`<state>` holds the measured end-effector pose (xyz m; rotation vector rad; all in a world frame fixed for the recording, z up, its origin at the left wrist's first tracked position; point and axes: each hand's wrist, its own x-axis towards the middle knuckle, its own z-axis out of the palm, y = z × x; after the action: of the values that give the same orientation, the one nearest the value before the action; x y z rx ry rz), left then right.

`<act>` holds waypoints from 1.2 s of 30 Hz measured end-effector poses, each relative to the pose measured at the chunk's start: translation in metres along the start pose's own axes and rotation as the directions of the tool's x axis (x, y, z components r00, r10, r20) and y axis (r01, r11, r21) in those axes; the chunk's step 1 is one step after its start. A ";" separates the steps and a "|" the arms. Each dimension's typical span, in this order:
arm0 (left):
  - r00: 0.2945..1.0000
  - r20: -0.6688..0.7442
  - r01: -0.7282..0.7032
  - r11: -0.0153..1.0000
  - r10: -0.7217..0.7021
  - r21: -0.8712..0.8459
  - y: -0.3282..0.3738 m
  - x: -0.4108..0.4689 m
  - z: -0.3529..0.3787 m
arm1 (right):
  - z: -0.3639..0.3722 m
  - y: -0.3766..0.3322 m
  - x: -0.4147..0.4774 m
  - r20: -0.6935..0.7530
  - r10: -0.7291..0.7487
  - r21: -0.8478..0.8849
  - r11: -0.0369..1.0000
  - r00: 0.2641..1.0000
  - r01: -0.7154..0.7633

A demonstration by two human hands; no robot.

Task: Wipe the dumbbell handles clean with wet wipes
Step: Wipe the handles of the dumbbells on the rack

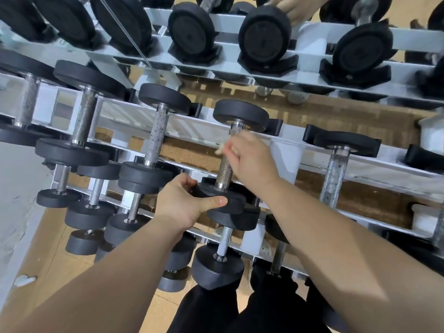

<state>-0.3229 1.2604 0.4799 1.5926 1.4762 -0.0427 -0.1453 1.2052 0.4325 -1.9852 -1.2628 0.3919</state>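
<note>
Centrally, wipe (pixel 222 148) on dumbbell (pixel 224 170) in rack (pixel 192 127).

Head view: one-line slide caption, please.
Left hand grips a dumbbell by its near head while right hand holds a wet wipe against its knurled handle.

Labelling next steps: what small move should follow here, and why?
Probably slide the right hand and its wipe down the handle toward the near head: the wipe sits near the far end, the lower knurling is uncovered, and the left hand steadies that head.
</note>
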 end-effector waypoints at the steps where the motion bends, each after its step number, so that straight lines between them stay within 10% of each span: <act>1: 1.000 -0.007 0.000 1.000 0.001 0.009 0.000 -0.001 0.000 | -0.002 -0.001 0.012 -0.044 0.068 0.029 0.997 0.997 -0.067; 5: 1.000 -0.011 -0.011 0.999 0.011 0.037 0.004 -0.002 0.000 | 0.003 0.000 0.005 -0.088 0.240 0.226 0.950 0.967 -0.215; 11: 1.000 -0.018 -0.013 0.999 0.014 0.045 0.006 -0.004 0.000 | 0.001 -0.001 -0.019 0.171 0.068 0.209 0.972 0.983 -0.104; 18: 1.000 -0.023 0.001 0.998 0.000 0.063 0.010 -0.007 0.001 | -0.001 -0.001 0.000 -0.063 0.279 0.238 0.936 0.958 -0.257; 25: 1.000 -0.014 -0.019 0.987 0.021 0.159 0.018 -0.011 -0.004 | -0.012 -0.008 -0.047 0.446 0.231 0.264 0.889 0.865 -0.374; 36: 0.961 0.134 -0.274 0.907 0.243 0.320 -0.005 -0.003 -0.055 | -0.006 -0.084 -0.036 0.149 0.413 0.283 0.853 0.898 -0.439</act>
<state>-0.3574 1.2924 0.5097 2.0264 1.2202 -0.2228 -0.2128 1.1919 0.4925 -1.9751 -0.7341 0.8459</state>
